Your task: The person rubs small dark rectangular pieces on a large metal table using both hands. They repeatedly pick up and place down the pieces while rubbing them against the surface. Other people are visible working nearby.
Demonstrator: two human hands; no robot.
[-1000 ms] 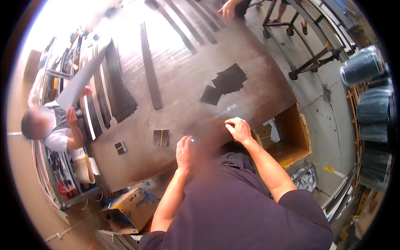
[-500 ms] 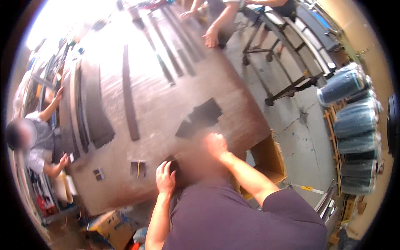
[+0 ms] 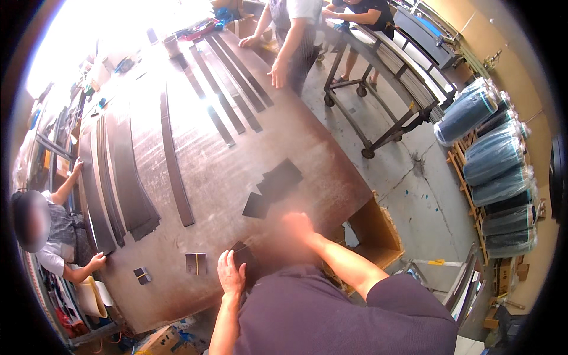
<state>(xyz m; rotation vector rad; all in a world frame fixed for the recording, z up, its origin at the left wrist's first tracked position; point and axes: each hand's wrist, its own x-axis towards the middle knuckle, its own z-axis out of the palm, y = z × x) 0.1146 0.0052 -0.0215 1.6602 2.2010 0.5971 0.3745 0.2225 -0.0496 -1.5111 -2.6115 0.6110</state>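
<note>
My left hand (image 3: 232,273) is at the table's near edge, its fingers stretched out and slightly apart. They touch the left side of some dark rectangular pieces (image 3: 241,252), partly hidden by the hand and a blurred patch. To its right, my right hand (image 3: 299,228) is over the tabletop with fingers curled in; blur hides whatever they may hold. Just beyond it, several overlapping dark flat pieces (image 3: 281,179) lie loosely fanned on the brown table (image 3: 219,160). Left of my left hand lie a banded dark stack (image 3: 196,264) and a smaller banded stack (image 3: 142,276).
Long dark strips (image 3: 175,163) lie across the table. One person (image 3: 59,236) stands at the left edge; another's hand (image 3: 279,74) rests at the far right edge. An open cardboard box (image 3: 381,231) stands by the near right corner. Beyond are a wheeled metal cart (image 3: 378,109) and plastic-wrapped rolls (image 3: 491,160).
The view has shifted, so the near part of the table sits lower in it. My left hand stays by the dark pieces; my right hand remains near the fanned pieces, still curled.
</note>
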